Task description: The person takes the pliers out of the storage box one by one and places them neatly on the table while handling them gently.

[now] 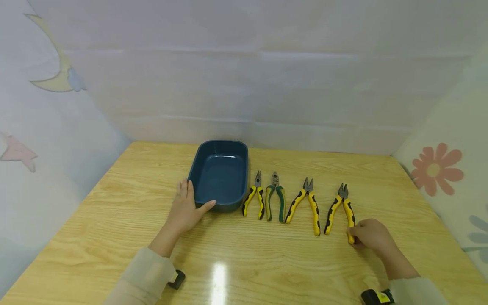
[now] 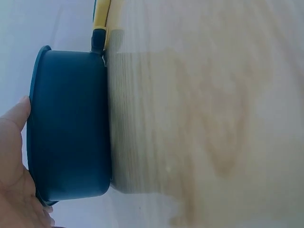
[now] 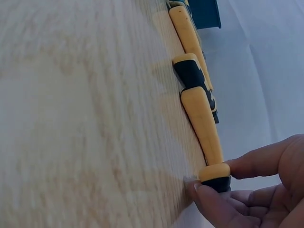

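In the head view my left hand [image 1: 184, 209] rests at the near left corner of a dark blue rectangular tub [image 1: 219, 180], fingers along its left side and thumb on the front rim. The left wrist view shows that thumb [image 2: 19, 111] against the rim of the tub [image 2: 71, 123]. My right hand [image 1: 371, 235] pinches the right handle end of the rightmost yellow-and-black pliers [image 1: 348, 212], which lie with jaws pointing away. Up close in the right wrist view, thumb and finger hold the handle tip [image 3: 214, 172].
Between tub and right hand lie yellow-and-black pliers [image 1: 308, 199], green-handled pliers [image 1: 281, 201] and small yellow-and-black pliers [image 1: 251, 197], in a row on the wooden table [image 1: 267, 262]. A pale wall [image 1: 267, 93] stands behind the table, with decorated side walls.
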The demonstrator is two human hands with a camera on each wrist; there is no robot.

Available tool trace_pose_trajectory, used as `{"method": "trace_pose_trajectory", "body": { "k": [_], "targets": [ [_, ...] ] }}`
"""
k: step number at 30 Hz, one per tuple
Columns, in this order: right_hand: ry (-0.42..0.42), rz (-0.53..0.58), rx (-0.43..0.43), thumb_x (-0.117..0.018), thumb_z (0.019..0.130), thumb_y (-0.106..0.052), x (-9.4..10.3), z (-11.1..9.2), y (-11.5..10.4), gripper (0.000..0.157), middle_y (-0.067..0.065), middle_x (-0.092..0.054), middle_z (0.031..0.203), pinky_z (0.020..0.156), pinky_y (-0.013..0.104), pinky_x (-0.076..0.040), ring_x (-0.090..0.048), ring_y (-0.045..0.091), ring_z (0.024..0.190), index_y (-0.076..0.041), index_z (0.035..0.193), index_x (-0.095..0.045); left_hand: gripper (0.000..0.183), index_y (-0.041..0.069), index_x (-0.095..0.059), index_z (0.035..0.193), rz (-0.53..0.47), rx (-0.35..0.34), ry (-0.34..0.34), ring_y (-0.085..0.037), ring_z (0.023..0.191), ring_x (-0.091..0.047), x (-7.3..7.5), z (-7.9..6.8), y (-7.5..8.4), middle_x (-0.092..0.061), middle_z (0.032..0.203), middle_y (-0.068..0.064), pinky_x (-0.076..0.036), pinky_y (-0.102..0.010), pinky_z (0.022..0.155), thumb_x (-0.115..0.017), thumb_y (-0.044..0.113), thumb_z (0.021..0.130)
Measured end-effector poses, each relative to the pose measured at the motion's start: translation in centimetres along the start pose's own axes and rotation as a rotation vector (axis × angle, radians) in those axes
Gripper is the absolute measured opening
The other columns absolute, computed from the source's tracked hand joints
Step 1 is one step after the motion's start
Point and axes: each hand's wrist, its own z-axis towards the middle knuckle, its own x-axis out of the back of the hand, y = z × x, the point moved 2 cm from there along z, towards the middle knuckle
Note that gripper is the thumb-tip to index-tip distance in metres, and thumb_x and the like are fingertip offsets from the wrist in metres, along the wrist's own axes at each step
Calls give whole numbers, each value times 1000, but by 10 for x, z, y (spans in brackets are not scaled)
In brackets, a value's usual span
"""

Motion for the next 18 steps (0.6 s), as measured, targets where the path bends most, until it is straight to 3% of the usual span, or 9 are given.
{"method": "trace_pose_trajectory", "body": {
  "k": [5, 11, 14, 18],
  "targets": [
    [15, -140, 22, -51, 82, -11, -2, -1, -6, 24, 3, -50, 54, 46, 28, -38, -47, 15, 48, -1, 61, -53, 103, -10, -5, 134, 31, -13, 1, -33, 125, 14, 2, 1, -1, 6, 139, -26, -7, -50, 99, -36, 69, 75],
    [3, -200, 25, -50, 83, -14, -4, -1, -8, 23, 3, -50, 56, 46, 27, -34, -44, 15, 50, 1, 66, -56, 100, -8, -7, 135, 20, -10, -6, -34, 125, 13, 2, -3, 0, 7, 139, -25, -6, -51, 98, -38, 66, 77],
    [3, -240, 25, -50, 85, -22, -2, -3, -12, 30, 6, -52, 63, 49, 30, -36, -45, 18, 56, 6, 77, -55, 95, -7, -9, 136, 12, -31, 7, -34, 125, 14, 3, -4, 2, 5, 139, -24, -4, -52, 98, -40, 62, 79],
    [6, -291, 104, -51, 85, -31, -5, -11, -24, 52, 28, -55, 90, 62, 43, -43, -53, 38, 77, 17, 105, -47, 89, -6, -14, 136, 30, -78, 64, -32, 126, 15, 4, -7, 6, 0, 140, -24, 0, -53, 98, -44, 57, 80]
  ]
}}
